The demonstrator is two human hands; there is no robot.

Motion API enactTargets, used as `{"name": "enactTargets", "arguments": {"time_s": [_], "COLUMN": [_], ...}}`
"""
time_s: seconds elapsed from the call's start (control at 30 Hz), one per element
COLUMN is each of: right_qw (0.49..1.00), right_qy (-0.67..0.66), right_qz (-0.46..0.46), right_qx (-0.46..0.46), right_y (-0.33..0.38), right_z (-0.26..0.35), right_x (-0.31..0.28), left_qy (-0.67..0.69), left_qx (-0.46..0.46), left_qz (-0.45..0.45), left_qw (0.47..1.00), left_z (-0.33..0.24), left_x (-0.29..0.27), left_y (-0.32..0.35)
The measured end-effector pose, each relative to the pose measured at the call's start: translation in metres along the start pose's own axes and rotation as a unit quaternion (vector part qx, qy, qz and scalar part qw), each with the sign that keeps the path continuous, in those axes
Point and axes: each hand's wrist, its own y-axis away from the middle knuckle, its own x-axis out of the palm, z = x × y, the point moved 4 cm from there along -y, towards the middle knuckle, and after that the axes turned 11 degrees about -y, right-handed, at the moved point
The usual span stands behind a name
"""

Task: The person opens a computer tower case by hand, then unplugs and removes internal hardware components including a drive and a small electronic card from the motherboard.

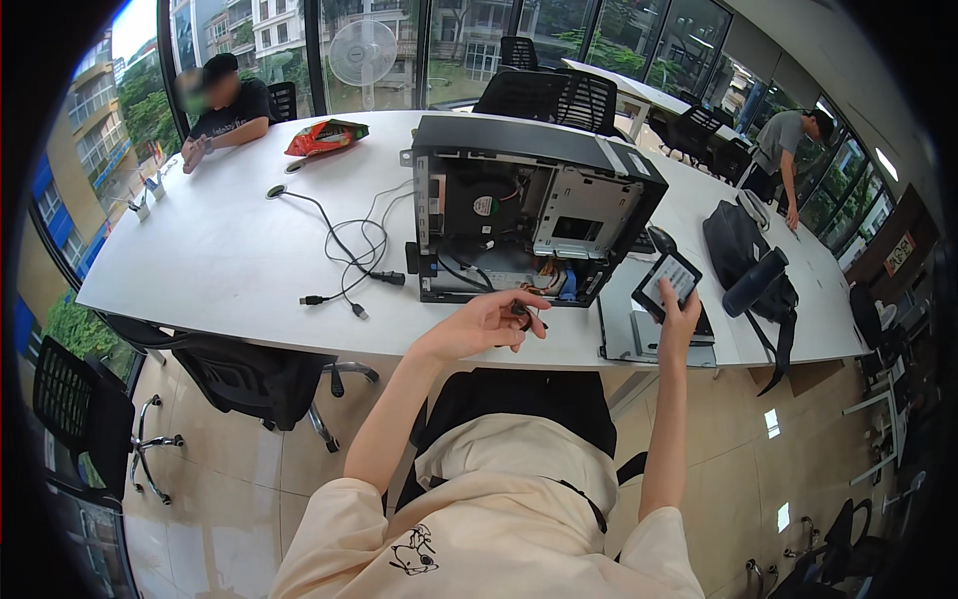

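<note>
A black computer case (539, 150) stands on the white table in front of me, its side off and its fan, metal bracket and cables in view. My left hand (489, 324) is at the case's lower front edge. Its fingers are curled around a small dark piece (524, 315), too small to name. To the right of the case, my right hand (679, 319) grips a flat black drive (671, 282) with a white label, tilted up. Below it, a grey metal panel (621, 334) lies by the table's near edge, partly hidden by other dark flat parts.
Loose black cables (349, 245) lie left of the case. A red snack bag (326, 137) sits farther back. At right are a black backpack (733, 240) and dark bottle (755, 282). One person (235, 105) sits at far left; another (788, 145) stands at far right.
</note>
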Motion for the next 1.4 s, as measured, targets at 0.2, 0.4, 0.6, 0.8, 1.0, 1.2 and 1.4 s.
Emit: {"name": "enactTargets", "arguments": {"time_s": [0.2,0.4,0.6,0.8,1.0,1.2,1.4], "right_qw": [0.969,0.933,0.916,0.900,0.899,0.866,0.882], "right_qy": [-0.215,-0.289,-0.308,-0.345,-0.357,-0.425,-0.425], "right_qz": [0.052,0.066,0.086,0.101,0.111,0.080,0.082], "right_qx": [0.112,0.204,0.241,0.246,0.229,0.252,0.186], "right_y": [0.066,0.099,0.105,0.101,0.104,0.100,0.105], "right_z": [-0.020,-0.043,-0.074,-0.094,-0.085,-0.100,-0.078], "right_x": [0.058,0.118,0.121,0.106,0.108,0.096,0.106], "left_qy": [0.079,0.230,0.111,0.118,0.132,0.050,0.069], "left_qx": [-0.060,-0.070,-0.049,0.015,0.027,0.008,-0.009], "left_qz": [0.072,0.051,-0.050,-0.034,0.010,-0.061,-0.097], "left_qw": [0.992,0.969,0.991,0.992,0.991,0.997,0.993], "left_z": [0.028,0.051,0.053,0.093,0.108,0.095,0.095], "left_x": [0.002,-0.019,-0.013,-0.001,0.007,0.016,0.012], "left_y": [0.010,0.021,0.006,-0.016,-0.029,-0.027,-0.022]}}
